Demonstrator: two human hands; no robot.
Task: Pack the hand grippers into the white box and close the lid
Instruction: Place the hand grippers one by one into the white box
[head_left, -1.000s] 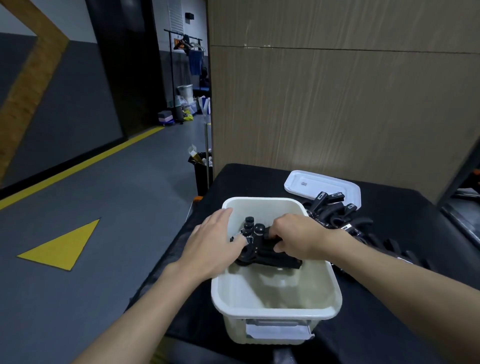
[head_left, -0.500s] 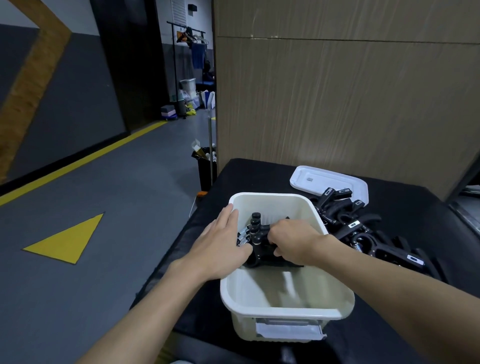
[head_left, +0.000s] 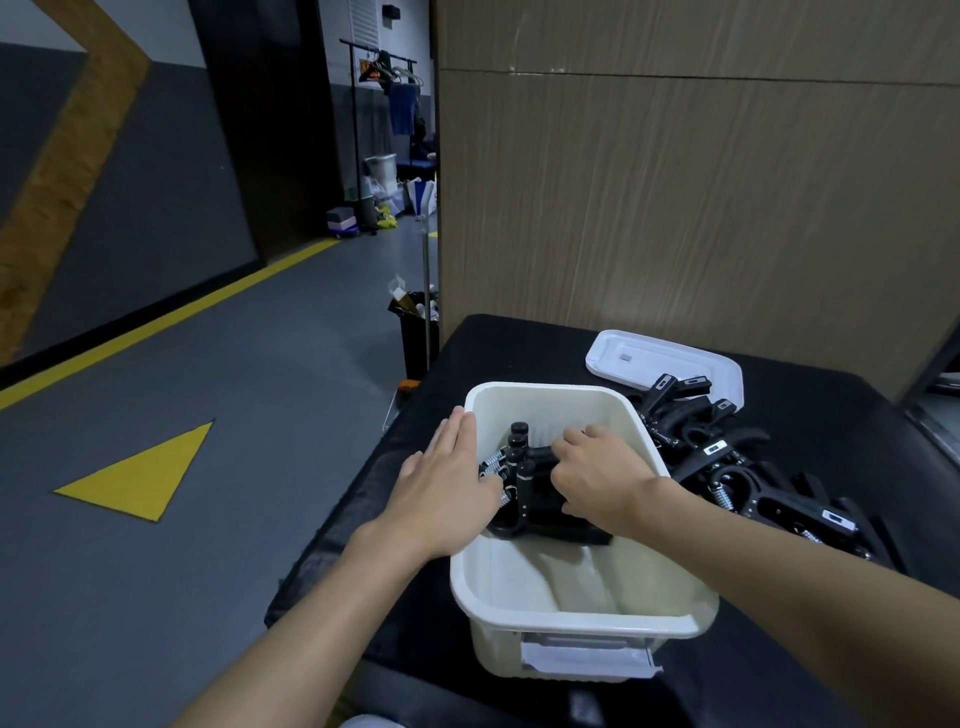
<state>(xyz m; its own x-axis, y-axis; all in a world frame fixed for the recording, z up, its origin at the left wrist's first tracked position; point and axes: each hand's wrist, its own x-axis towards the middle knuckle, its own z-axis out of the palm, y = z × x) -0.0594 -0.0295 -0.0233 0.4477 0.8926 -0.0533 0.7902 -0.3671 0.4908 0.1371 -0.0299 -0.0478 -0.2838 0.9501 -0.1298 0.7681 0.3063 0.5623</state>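
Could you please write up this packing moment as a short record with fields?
box: white box open on the black table
packed: a batch of hand grippers lies in the box's far half
left hand: left hand over the box's left rim, fingers at the batch
right hand: right hand closed on the batch from the right
unpacked: pile of hand grippers to the right of the box
lid: lid off, flat behind the pile

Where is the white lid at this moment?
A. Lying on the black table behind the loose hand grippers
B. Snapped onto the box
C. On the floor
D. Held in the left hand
A: the lid lies flat on the table, beyond the pile of hand grippers; the box is open.
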